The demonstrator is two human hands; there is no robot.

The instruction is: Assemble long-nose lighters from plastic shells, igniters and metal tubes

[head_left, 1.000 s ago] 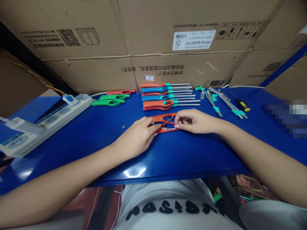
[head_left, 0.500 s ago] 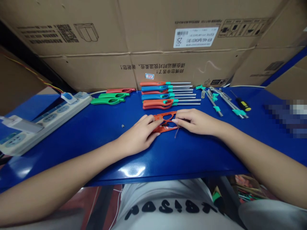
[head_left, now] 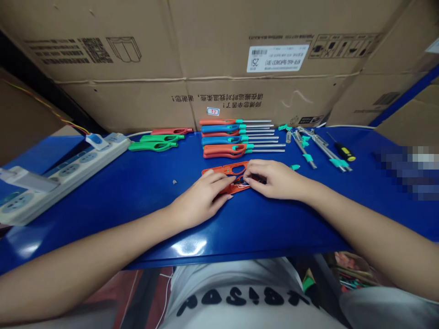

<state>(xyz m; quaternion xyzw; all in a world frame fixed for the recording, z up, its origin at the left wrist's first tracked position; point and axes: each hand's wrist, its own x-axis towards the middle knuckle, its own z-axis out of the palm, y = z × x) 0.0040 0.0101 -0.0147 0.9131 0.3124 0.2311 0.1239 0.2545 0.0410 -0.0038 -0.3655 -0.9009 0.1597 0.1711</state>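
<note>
Left hand point(head_left: 206, 194) grips orange plastic casing point(head_left: 222, 167); right hand point(head_left: 272, 179), hold unclear, could by slipping dislodge thin white wire point(head_left: 243, 185).

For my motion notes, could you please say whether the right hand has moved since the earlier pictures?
Yes, slightly: the right hand has shifted toward the table's front edge and a little left, judged against the lighters.

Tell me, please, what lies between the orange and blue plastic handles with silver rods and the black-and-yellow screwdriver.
Silver metal tubes with teal plastic parts lie there on the glossy blue table, as the head view shows.
</note>
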